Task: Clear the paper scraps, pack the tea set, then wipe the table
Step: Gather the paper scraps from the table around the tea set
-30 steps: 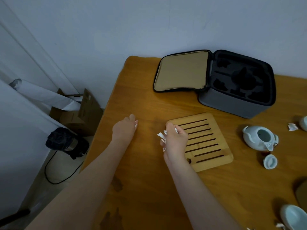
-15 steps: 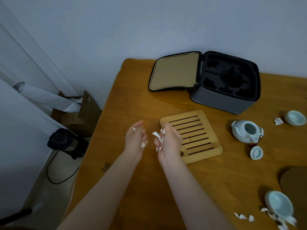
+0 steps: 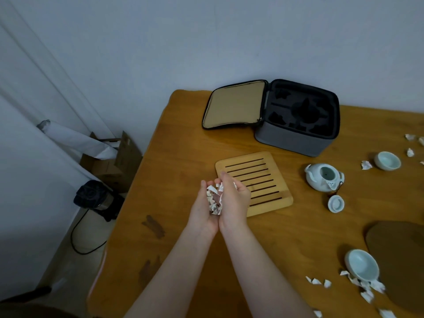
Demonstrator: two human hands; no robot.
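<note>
Between the two palms, held over the table (image 3: 183, 157), sits one wad of paper scraps (image 3: 214, 199). From its left, the left hand (image 3: 202, 210) cups it, fingers (image 3: 203, 188) bent lightly up around the paper. From its right, the right hand (image 3: 235, 200) closes in, fingers (image 3: 226, 180) curled over the top, and the heels of both hands touch.

Just beyond the right fingertips lies the slatted tea tray (image 3: 259, 180). The loose scraps not yet gathered all lie well to the right of the fingers. One scatter (image 3: 317, 281) lies by the near cup (image 3: 362, 265), and a few more (image 3: 366, 164) lie beside the far cup (image 3: 387, 159). The right hand is plainly the nearer to both groups, so it would likely do that reaching once the wad is dropped somewhere.

Half a second ago the hands were apart, each pinching its own few scraps. Now they are pressed together on a single bundle.
</note>
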